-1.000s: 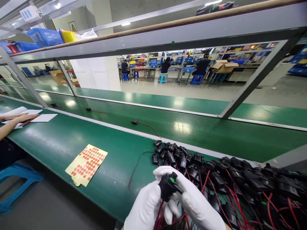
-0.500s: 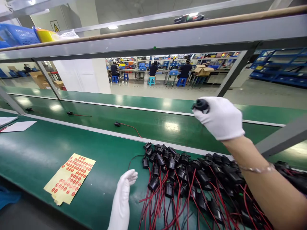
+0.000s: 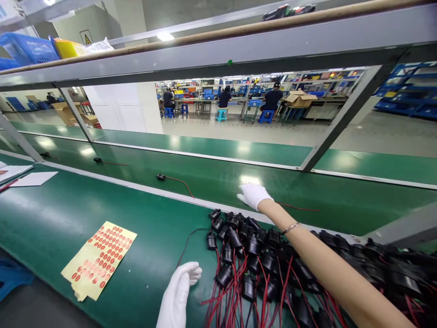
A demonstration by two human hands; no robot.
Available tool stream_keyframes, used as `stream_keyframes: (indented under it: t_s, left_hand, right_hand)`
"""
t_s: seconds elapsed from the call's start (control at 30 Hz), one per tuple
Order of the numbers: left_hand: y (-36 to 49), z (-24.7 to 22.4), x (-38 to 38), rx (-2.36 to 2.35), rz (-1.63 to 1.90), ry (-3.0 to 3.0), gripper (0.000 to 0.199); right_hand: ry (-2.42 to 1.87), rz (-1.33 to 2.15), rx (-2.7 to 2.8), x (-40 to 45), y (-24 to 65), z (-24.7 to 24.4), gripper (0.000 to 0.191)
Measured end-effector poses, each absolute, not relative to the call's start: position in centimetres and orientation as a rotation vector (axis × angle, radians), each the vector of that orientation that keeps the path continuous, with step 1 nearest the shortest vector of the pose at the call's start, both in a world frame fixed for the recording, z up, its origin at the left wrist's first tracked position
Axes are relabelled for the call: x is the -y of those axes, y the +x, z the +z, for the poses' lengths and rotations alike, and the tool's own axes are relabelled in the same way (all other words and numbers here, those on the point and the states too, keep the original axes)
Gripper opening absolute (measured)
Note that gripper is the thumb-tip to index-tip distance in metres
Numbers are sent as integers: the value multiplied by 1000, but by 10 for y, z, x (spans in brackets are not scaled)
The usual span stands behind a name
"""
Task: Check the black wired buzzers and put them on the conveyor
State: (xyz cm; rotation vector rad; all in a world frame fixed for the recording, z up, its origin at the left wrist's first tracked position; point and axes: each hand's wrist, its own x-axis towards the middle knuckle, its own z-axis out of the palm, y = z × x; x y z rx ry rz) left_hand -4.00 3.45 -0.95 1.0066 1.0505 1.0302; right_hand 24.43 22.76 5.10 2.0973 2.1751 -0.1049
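Note:
My right hand (image 3: 254, 197), in a white glove, is low over the green belt beyond the bench. Its back faces me, so most of its fingers are hidden and I cannot see whether it grips anything. A red wire (image 3: 300, 208) trails right along the belt from behind my wrist; whatever is at its other end is out of sight. My left hand (image 3: 180, 287), also gloved, is empty, with its fingers loosely curved and not closed. Just right of it lies a heap of black cylindrical parts (image 3: 248, 288) with red and black wires. A thin black wire (image 3: 187, 243) runs behind its fingertips.
On the bench (image 3: 153, 223) at left lies a yellow sheet of red oval stickers (image 3: 102, 259). Wired black parts, one of them a near part (image 3: 160, 176), are spaced along the belt. Slanted posts (image 3: 337, 123) carry a shelf overhead. Several people sit in the background.
My right hand has come down and left from above the belt; the black part that showed in its fingers is now hidden. A red wire now shows beside it. The belt parts have shifted left.

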Motion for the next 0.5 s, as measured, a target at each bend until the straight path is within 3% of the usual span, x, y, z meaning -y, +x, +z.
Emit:
stream_keyframes:
  t_s: [0.2,0.33,0.5]
  left_hand:
    - [-33,-28,-34,-1086,1053,983,37]
    - [-35,-33,-35,-1133,1101,955,43]
    - [-46,-14,-29,-1136,1212,963,49]
  right_hand:
    - [1655,-429,-2460,-172,153,25,27]
    - [1733,-553,-2470,-153,136,10,25]
    - [2031,-792,-2676,-140,152,31,18]
